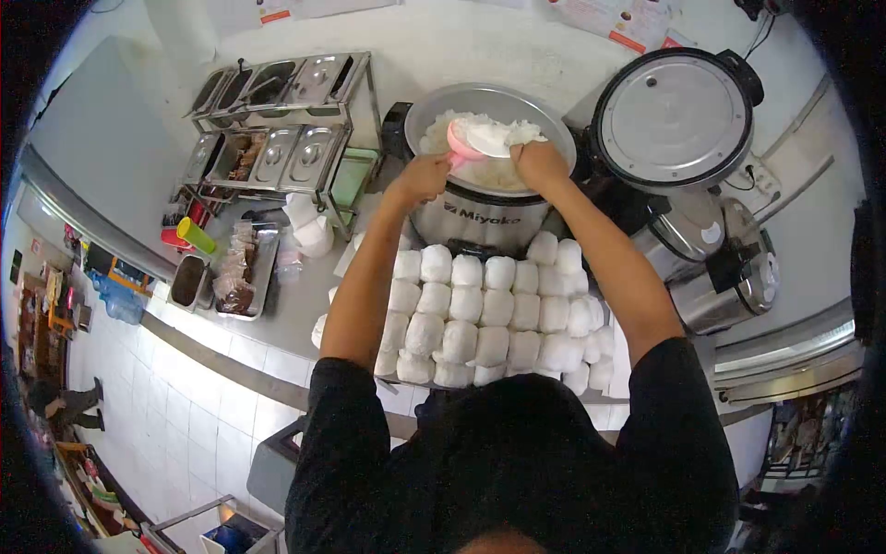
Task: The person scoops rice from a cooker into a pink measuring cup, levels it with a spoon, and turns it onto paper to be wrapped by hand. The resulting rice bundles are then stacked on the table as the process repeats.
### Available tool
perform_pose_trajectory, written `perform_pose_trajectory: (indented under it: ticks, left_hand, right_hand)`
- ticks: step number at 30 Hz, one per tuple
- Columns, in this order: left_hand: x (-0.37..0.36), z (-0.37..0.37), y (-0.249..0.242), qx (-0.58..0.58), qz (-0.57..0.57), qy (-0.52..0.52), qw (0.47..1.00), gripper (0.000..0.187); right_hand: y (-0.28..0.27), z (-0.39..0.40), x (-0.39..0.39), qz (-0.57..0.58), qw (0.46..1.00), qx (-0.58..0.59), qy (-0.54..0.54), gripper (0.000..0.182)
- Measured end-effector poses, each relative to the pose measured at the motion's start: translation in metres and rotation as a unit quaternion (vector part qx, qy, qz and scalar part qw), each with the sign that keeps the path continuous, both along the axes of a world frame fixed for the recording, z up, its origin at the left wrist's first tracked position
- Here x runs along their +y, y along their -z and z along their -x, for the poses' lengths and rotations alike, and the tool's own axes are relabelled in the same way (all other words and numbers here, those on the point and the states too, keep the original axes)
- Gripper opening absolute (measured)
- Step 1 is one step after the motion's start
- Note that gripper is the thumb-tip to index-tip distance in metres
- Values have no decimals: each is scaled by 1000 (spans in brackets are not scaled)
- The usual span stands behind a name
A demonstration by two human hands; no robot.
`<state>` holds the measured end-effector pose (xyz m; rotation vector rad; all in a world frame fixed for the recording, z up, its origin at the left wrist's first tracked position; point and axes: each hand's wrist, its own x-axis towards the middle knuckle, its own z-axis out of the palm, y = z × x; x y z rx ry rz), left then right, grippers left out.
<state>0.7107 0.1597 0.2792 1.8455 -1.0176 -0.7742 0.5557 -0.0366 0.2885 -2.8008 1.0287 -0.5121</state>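
Note:
A large Miyako rice cooker [434, 218] stands against the wall with its lid up, and white rice [491, 174] fills its pot. Over the rice, my left hand [424, 179] is closed round the handle of a pink scoop [460, 144]. My right hand [541, 169] grips a white rice paddle [489, 138], whose flat end lies over the scoop's bowl. Rice inside the scoop is partly hidden by the paddle. In front of the cooker, between my forearms, white wrapped rice portions [464, 303] sit in several close rows.
A steel rack of lidded food pans [314, 152] stands left of the cooker. Nearer are a metal tray [263, 268] of bagged food, a green cup [196, 235] and white cups [312, 231]. The raised lid [676, 117] and another steel cooker [715, 277] are on the right.

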Motion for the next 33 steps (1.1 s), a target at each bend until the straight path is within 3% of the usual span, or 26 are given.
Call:
perform_pose_trajectory:
  ticks: [2,5,6,8,9,11,14,17,18,20,22,25,26,29,32,33]
  left_hand:
    - [-5,-8,17,-59,22,20,998,42]
    - [10,0,1,-120,59,14,991,41]
    - [10,-1,3,-141,65,7,988,41]
    - [9,-3,12,-177,75,-10,981,41]
    - [7,1,6,-138,53,-11,989,42]
    - [3,11,-5,-61,3,-9,998,42]
    - [-1,-5,5,-264,35,-24,964,42]
    - [-7,-21,30,-318,120,-14,940,41]
    - [-4,-14,20,-217,83,-13,973,40]
    - [2,-1,5,-5,5,-13,1000,39]
    - [2,-12,12,-20,18,-4,1000,39]
    - [17,-11,0,116,31,24,992,44]
    - [22,-10,-7,181,32,41,982,47]
    - [21,-11,-5,153,20,41,987,46]
    - [16,-7,-5,87,-4,15,996,46]
    - [16,-7,-5,46,0,17,999,45]
  right_hand:
    - [12,1,-30,18,1000,20,7,45]
    - [-26,29,-46,81,959,256,-90,38]
    - [-33,29,-45,130,956,239,-105,32]
    - [-53,21,-28,81,976,184,-85,34]
    - [-60,16,-17,53,983,158,-74,35]
    - [20,-12,-30,73,974,142,-159,38]
    - [-19,9,21,79,948,191,-241,45]
    - [-54,4,8,-41,995,35,-87,50]
    - [-69,7,30,-95,994,-20,-45,56]
    - [-16,-2,36,-87,996,-4,-24,56]
    - [7,-8,31,-112,994,11,3,54]
    - [-22,13,33,-69,996,51,-35,51]
    - [-14,11,7,-2,992,98,-77,50]
    - [-53,27,-4,65,992,95,-59,47]
    - [-56,33,-50,190,948,226,-123,44]
    - [-56,26,-46,121,974,169,-91,42]
